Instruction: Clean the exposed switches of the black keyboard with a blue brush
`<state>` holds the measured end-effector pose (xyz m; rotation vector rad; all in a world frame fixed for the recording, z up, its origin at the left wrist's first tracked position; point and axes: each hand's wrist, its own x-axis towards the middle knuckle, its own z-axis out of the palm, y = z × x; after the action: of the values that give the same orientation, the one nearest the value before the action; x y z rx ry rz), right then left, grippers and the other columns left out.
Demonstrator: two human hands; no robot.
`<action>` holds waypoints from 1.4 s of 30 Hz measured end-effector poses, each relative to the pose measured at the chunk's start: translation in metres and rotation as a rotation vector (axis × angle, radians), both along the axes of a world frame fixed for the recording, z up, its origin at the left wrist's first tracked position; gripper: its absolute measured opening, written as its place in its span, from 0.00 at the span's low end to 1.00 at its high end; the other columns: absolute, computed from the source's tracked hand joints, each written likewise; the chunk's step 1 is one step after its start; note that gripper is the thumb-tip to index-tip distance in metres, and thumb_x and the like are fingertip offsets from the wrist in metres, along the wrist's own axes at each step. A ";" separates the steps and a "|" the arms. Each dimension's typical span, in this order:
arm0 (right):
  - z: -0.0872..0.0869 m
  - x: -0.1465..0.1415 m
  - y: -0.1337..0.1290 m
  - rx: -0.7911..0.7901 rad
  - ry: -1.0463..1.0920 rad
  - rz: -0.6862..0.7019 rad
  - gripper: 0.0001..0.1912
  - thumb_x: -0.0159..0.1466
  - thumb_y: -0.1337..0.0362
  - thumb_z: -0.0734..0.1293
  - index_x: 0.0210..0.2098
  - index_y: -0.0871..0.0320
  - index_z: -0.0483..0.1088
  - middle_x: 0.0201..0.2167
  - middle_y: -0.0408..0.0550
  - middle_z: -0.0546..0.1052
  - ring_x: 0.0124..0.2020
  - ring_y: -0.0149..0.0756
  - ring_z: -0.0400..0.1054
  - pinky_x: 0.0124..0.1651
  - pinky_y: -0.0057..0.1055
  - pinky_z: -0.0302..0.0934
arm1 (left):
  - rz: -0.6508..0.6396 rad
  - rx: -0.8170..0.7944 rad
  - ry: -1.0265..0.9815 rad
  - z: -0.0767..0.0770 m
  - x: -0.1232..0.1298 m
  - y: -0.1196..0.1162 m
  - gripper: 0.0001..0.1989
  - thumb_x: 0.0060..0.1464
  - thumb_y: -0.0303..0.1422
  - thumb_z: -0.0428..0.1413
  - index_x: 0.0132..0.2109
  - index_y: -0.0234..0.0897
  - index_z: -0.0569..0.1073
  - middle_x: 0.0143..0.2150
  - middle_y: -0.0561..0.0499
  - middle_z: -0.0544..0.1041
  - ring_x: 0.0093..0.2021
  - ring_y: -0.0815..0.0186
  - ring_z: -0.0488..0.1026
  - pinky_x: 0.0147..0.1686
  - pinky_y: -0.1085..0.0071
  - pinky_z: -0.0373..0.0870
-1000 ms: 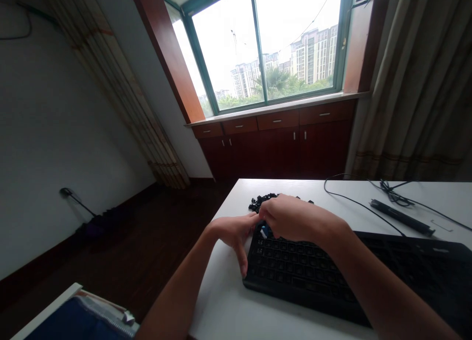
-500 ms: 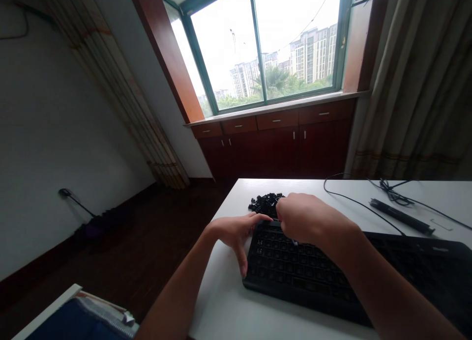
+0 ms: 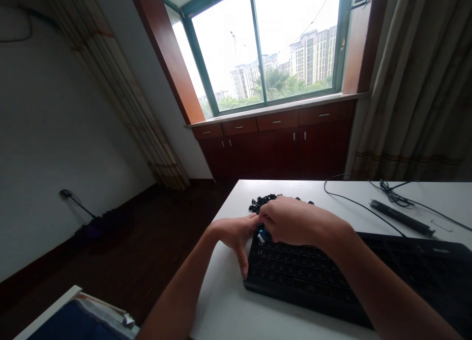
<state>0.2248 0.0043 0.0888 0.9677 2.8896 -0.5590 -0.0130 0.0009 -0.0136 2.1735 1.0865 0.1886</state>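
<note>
A black keyboard (image 3: 309, 266) with its keycaps off lies on the white table. My left hand (image 3: 236, 237) rests against its left end, thumb on the near corner and fingers at the far edge, spread apart. Over the keyboard's far left corner, my right hand (image 3: 295, 219) is closed around something mostly hidden; a small blue and white piece (image 3: 261, 236) shows below its fingers. Behind the hands is a pile of loose black keycaps (image 3: 260, 202), partly covered by my right hand.
On the white table (image 3: 221, 300), a black bar (image 3: 401, 217) and a coiled black cable (image 3: 396, 195) lie at the back right, with a thin bent wire (image 3: 441, 225) beside them. A dark blue item (image 3: 70, 323) is at the lower left.
My right hand has moved left along the keyboard's far edge, close to my left fingers. More keycaps show behind it. My left hand has stayed in place.
</note>
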 end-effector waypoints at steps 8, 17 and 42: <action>-0.001 -0.001 0.002 -0.083 -0.141 -0.101 0.13 0.55 0.71 0.64 0.35 0.60 0.79 0.25 0.50 0.79 0.27 0.36 0.72 0.27 0.28 0.56 | 0.018 -0.018 0.067 0.004 0.002 -0.003 0.69 0.13 0.49 0.73 0.67 0.46 0.54 0.59 0.43 0.65 0.58 0.43 0.64 0.59 0.53 0.63; 0.001 0.007 0.000 0.110 -0.067 -0.124 0.12 0.56 0.67 0.64 0.34 0.56 0.79 0.29 0.51 0.79 0.29 0.40 0.72 0.27 0.30 0.56 | 0.021 0.002 0.080 0.002 0.001 -0.002 0.70 0.12 0.48 0.73 0.67 0.48 0.53 0.57 0.44 0.65 0.57 0.44 0.65 0.57 0.53 0.64; 0.001 0.012 0.005 -0.108 -0.159 -0.177 0.10 0.55 0.70 0.64 0.30 0.59 0.79 0.28 0.52 0.79 0.27 0.37 0.72 0.28 0.29 0.59 | 0.029 -0.029 0.101 0.001 0.000 -0.003 0.69 0.14 0.49 0.73 0.67 0.50 0.52 0.57 0.43 0.64 0.54 0.47 0.66 0.53 0.56 0.67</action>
<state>0.2368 0.0095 0.0902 1.1998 2.6236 -0.6107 -0.0132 -0.0018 -0.0124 2.1622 1.1700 0.0765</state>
